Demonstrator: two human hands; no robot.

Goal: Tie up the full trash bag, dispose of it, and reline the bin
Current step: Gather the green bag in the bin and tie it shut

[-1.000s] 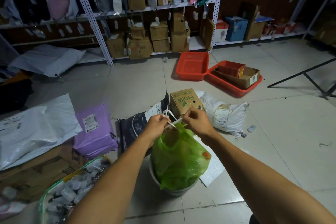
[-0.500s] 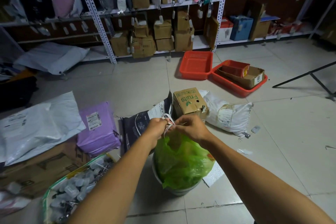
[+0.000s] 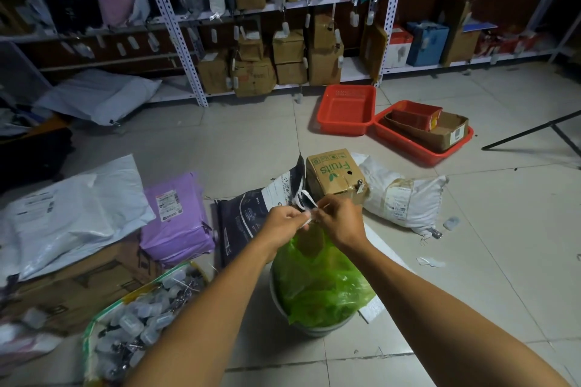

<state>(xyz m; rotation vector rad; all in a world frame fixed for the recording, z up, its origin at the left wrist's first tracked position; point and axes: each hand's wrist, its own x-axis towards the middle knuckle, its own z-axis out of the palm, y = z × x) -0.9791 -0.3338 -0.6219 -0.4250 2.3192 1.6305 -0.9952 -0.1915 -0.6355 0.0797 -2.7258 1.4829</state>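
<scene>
A full green trash bag [image 3: 317, 286] sits in a small white bin [image 3: 309, 329] on the tiled floor. Its mouth is gathered upward and its white drawstring [image 3: 303, 201] loops above my fingers. My left hand [image 3: 283, 223] pinches one end of the string at the bag's top. My right hand [image 3: 341, 221] pinches the other end, right beside the left. Both hands meet over the bag's neck, fingers curled on the string.
A cardboard "Fruits" box [image 3: 334, 174], a dark parcel bag [image 3: 251, 217] and a white sack [image 3: 402, 198] lie just behind the bin. A purple parcel [image 3: 176, 223] and a bag of small bottles [image 3: 138, 320] lie left. Two red trays [image 3: 347, 110] and shelves stand farther back.
My hands, apart with the string stretched between them a second ago, have come together over the bag's neck. The string's loop now stands above my fingers.
</scene>
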